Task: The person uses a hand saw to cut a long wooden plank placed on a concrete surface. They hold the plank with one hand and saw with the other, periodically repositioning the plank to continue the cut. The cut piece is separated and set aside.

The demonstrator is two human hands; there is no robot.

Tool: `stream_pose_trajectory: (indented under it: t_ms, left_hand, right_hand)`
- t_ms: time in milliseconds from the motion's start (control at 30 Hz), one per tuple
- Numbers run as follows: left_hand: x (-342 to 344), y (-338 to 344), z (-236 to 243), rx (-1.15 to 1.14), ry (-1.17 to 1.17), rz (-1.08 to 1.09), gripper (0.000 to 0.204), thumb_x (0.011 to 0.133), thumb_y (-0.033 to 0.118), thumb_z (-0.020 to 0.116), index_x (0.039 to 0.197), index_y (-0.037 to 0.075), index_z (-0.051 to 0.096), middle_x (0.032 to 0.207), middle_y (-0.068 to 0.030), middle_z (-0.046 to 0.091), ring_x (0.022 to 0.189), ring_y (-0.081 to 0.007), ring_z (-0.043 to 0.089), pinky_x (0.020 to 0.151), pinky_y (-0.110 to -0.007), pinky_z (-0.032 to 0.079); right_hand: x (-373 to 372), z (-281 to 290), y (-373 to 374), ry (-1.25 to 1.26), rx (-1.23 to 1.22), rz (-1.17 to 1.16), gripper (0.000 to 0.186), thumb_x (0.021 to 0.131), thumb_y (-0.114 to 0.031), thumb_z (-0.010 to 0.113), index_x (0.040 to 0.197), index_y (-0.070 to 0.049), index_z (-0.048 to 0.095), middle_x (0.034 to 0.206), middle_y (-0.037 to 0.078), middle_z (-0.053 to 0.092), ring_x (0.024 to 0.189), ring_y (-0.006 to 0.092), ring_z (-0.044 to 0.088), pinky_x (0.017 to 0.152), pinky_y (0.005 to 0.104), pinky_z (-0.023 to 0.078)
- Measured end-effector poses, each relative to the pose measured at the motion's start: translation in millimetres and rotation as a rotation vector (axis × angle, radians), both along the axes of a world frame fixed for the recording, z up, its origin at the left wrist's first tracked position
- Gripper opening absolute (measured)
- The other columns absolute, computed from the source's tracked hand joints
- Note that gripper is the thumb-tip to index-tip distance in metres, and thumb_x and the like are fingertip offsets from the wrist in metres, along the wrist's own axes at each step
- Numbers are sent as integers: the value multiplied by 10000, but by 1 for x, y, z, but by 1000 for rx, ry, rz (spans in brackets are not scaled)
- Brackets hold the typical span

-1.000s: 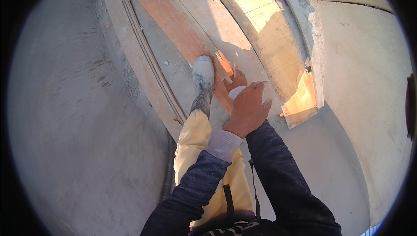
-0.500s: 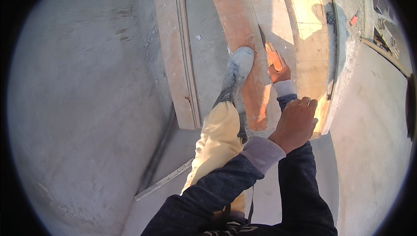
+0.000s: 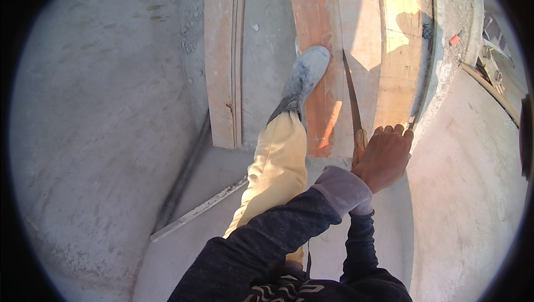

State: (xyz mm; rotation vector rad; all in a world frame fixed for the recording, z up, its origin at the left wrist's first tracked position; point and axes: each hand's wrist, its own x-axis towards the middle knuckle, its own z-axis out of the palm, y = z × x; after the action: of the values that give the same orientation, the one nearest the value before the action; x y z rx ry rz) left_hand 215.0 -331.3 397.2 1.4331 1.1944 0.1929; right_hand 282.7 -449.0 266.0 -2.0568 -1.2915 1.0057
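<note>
A handsaw with a narrow dark blade (image 3: pixel 351 90) and a wooden handle (image 3: pixel 360 143) lies along a pale curved board (image 3: pixel 359 40). My right hand is hidden beneath my left, but its arm leads to the saw handle, which it grips. Crossing over it, my left hand (image 3: pixel 384 157) has its fingers curled. Its palm faces away, so anything inside is out of sight. My grey, dusty boot (image 3: pixel 308 74) presses on the reddish curved board (image 3: pixel 317 18) left of the blade.
Another board (image 3: pixel 219 63) stands on the left beside a concrete wall (image 3: pixel 100 113). Below it are a ribbed dark hose (image 3: pixel 183 179) and a pale strip (image 3: pixel 200 208). A sunlit board (image 3: pixel 400 57) runs at right. A red object (image 3: pixel 456 38) and scrap pieces (image 3: pixel 492 68) lie beyond.
The saw has been drawn back toward me with my right arm, baring more of its blade. My left hand now covers the right hand. The view has shifted slightly.
</note>
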Motion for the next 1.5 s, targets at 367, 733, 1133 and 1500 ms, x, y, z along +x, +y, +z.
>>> stream_pose_trajectory:
  t_ms: [367,733,1133,1500]
  left_hand:
    - [23,-7,5,37,34,-84,249,840,118,696,1029,-24,618,946,-161,631,897,-301,647,830,-420,512]
    - [24,-7,14,3,-26,-36,260,861,120,663,1067,-31,615,1015,-173,636,967,-292,643,893,-421,501]
    - [7,-58,9,34,147,-141,202,855,73,636,1033,-20,636,991,-164,642,972,-297,647,908,-426,499]
    - [18,-93,-2,6,72,-214,188,843,72,642,994,-41,634,955,-188,648,936,-301,665,857,-431,510]
  right_hand:
    - [9,-69,48,-48,-38,66,466,848,-89,636,1314,-83,620,1083,184,723,954,316,725,815,384,566]
    - [29,-24,-11,-77,-63,62,454,855,-90,631,1309,-84,623,1066,184,725,938,315,727,804,385,567]
    - [16,7,-46,-18,-37,32,442,862,-91,626,1304,-86,626,1047,183,728,919,314,730,792,387,567]
    - [29,-55,-17,-150,-36,74,380,862,-88,646,1238,-39,668,899,153,737,810,226,729,708,348,559]
